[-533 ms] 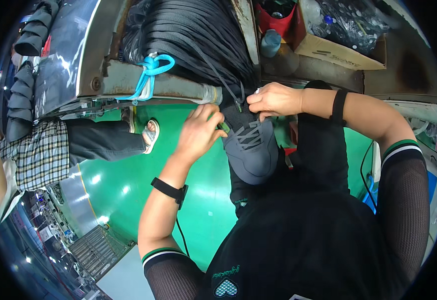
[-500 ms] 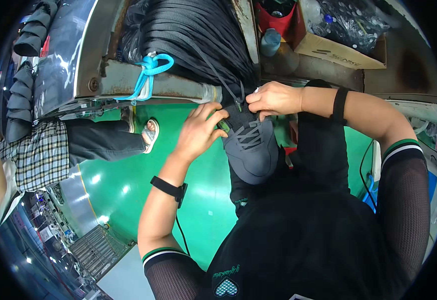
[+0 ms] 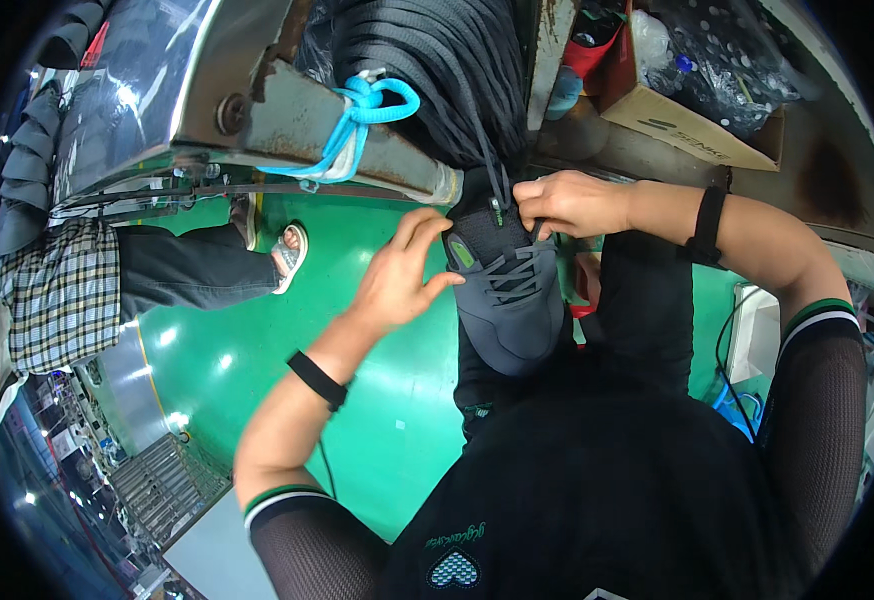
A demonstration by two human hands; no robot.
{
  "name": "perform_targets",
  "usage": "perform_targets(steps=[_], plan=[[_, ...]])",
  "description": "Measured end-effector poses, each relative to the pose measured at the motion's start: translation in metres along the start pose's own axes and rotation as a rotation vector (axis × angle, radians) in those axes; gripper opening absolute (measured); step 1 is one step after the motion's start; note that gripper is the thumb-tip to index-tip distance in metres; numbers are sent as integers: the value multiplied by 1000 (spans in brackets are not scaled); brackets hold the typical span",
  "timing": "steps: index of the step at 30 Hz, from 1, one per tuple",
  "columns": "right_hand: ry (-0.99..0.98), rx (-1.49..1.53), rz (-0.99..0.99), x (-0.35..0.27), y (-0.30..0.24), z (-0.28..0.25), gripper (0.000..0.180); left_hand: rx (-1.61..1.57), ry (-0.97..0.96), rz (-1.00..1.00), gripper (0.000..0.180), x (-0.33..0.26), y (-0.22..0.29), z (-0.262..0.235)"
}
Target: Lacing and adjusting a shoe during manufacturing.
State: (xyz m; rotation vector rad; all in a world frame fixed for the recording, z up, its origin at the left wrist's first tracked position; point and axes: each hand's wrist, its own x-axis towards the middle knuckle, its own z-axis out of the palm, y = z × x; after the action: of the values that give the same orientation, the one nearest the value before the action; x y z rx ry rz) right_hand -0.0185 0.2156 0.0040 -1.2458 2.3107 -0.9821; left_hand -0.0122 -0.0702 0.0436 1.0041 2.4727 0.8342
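2 hands at 1 grey shoe, held over the lap, toe toward the body, heel end up against the rusty edge of the metal table.

Edges and open room: table edge just above the shoe; bundle of black laces hanging over that edge, 1 strand running down to the shoe's lacing. Blue cord knotted on the table edge, left of the bundle. Cardboard box near, above the right forearm. Green floor open to the left of the shoe and below the left hand; seated person's leg and sandalled foot well apart at left. Little free room at right, between the shoe and the dark trouser leg.

Change from the earlier frame: left hand drawn back from the shoe's collar, fingers spread out; shoe lower and more exposed; right hand still at the lace end.

Left hand: open, fingers curved apart, thumb tip touching the side of the shoe near its green tab, nothing gripped. Right hand: fingers pinched together on a black lace at the top eyelets, knuckles just above the tongue.
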Motion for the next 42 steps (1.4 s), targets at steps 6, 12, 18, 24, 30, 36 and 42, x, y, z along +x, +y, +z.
perform_targets(steps=[6,12,18,24,30,36,42], plan=[[-85,-385,-160,11,4,-3,20,92,355,-74,11,-15,-11,40],[-306,-4,128,27,12,-21,24,-308,325,-366,10,-12,-12,45],[-656,315,537,61,25,-25,19,-276,387,-358,13,-15,11,52],[26,810,1146,56,17,-3,14,-169,397,-244,17,-15,-8,59],[320,-116,471,48,-3,2,17,-390,339,-372,14,-20,4,37],[-458,-14,439,71,28,-35,17,-1040,216,-469,13,-25,9,10],[-569,324,631,73,41,-36,16,-1164,244,-433,12,-45,8,2]])
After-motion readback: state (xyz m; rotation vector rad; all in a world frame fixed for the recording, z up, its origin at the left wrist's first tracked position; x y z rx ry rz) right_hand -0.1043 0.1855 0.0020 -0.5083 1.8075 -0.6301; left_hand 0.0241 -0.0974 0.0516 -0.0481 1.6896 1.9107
